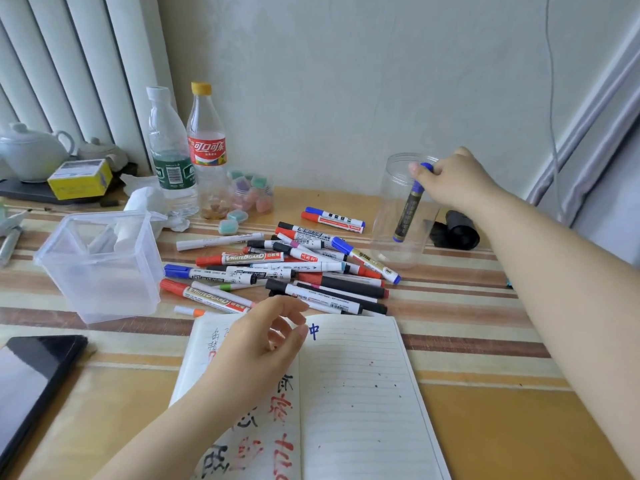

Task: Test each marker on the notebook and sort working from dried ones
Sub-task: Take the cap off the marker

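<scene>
Markers [287, 268]: a loose pile of many, red, blue and black caps, lying crosswise on the striped table [467, 341] at centre, just beyond the notebook; two more, one blue and one red, lie side by side slightly farther off toward the right. Blue-capped marker [412, 202]: held nearly upright inside the clear round jar [403, 209] at far right, cap uppermost, pinched at the cap by the fingertips of the right hand [453, 183], its lower end close to the jar floor. Notebook [349, 393]: open, near centre, lined pages; left page bears red and black test strokes, right page a small blue character at its top and scattered specks. Left hand [256, 355]: rests over the left page, fingers loosely curled and apart, holding nothing. Clear square tub [100, 265]: left of the pile, a few pale items inside. Two plastic bottles [188, 150]: far left of centre, upright. Dark phone [31, 379]: near left edge.
</scene>
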{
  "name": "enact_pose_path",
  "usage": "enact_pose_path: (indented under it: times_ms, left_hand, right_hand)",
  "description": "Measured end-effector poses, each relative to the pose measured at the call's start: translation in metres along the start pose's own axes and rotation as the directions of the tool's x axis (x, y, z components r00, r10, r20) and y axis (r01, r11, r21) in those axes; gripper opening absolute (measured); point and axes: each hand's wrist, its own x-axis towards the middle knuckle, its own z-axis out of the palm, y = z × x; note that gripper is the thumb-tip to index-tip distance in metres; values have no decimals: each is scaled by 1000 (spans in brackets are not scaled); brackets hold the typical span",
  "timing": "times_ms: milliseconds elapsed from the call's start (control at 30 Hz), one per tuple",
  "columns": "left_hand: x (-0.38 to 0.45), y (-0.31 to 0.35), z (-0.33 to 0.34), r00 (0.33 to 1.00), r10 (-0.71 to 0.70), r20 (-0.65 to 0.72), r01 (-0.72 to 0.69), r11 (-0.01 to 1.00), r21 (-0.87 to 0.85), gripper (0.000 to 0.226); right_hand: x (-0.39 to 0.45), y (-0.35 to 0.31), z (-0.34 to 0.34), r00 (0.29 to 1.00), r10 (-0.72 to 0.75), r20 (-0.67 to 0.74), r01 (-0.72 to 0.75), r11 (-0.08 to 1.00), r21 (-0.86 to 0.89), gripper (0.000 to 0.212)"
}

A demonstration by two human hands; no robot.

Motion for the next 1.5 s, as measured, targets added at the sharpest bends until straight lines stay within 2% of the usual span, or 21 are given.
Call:
enact_pose_path:
  times_ms: [100, 333, 467, 567, 700, 800, 867, 1000, 1100, 1167, 1233, 1300, 1333, 1367, 1400, 1433, 1467, 1500]
  left_hand:
    - [0, -1, -1, 1000, -10, -5, 10, 1000, 13, 16]
    - [-1, 1, -4, 1000, -2, -8, 2, 1000, 20, 16]
    - [0, 1, -3, 1000, -2, -4, 2, 1000, 19, 16]
    - [1, 2, -1, 1000, 6, 2, -6, 1000, 18, 18]
    - [0, 1, -1, 1000, -2, 6, 2, 1000, 18, 19]
    - [-1, 0, -2, 1000, -17, 3, 17, 1000, 18, 18]
    - [-2, 1, -3, 1000, -23, 2, 23, 1000, 16, 17]
    - [-1, 0, -3, 1000, -31, 7, 31, 999, 22, 17]
    - [-1, -1, -3, 1000, -30, 9, 30, 999, 24, 18]
    - [-1, -1, -3, 999, -35, 5, 35, 999, 7, 19]
    - [-1, -3, -3, 999, -34, 2, 34, 999, -5, 20]
    - [-1, -5, -3, 1000, -26, 2, 26, 1000, -12, 20]
    - [-1, -5, -3, 1000, -21, 2, 21, 1000, -14, 20]
    - [-1, -6, -3, 1000, -17, 1, 17, 1000, -15, 19]
    - [-1, -7, -3, 1000, -11, 0, 11, 1000, -15, 20]
    - [-1, -7, -2, 1000, -2, 0, 2, 1000, -11, 20]
    - [-2, -8, -2, 1000, 9, 3, -9, 1000, -4, 20]
    - [-2, -8, -2, 1000, 20, 5, -20, 1000, 4, 20]
  right_hand:
    - [-1, -2, 2, 997, -69, -32, 68, 997, -37, 57]
    - [-7, 6, -8, 996, -74, -55, 69, 993, -93, 60]
    - [-9, 7, -16, 998, -53, 15, 55, 977, -206, 60]
    - [-8, 2, -19, 995, 26, 99, 2, 961, -275, 49]
    - [-6, -5, -23, 980, 76, 185, -24, 963, -268, 38]
    - [-6, -3, -21, 981, 51, 185, -1, 965, -260, 52]
    - [-7, 1, -17, 993, -7, 118, 31, 979, -204, 57]
    - [-6, 13, -5, 987, -126, -105, 124, 992, -19, 53]
    - [-7, 16, 2, 984, -145, -103, 143, 989, -27, 51]
    - [-10, 15, 5, 975, -161, -152, 160, 987, -14, 40]
    - [-22, 13, 8, 932, -182, -314, 204, 978, 38, 28]
    - [-43, 8, 16, 822, -247, -513, 328, 942, 72, 21]
    - [-56, 7, 24, 782, -287, -553, 379, 924, 55, 16]
    - [-68, 7, 38, 798, -322, -510, 397, 917, 41, 14]
    - [-80, 7, 53, 864, -326, -383, 366, 930, 37, 15]
    - [-90, 8, 72, 937, -283, -206, 294, 955, 26, 17]
    - [-97, 11, 89, 976, -212, -38, 212, 977, -7, 19]
    - [-101, 14, 102, 988, -143, 55, 146, 989, -40, 22]
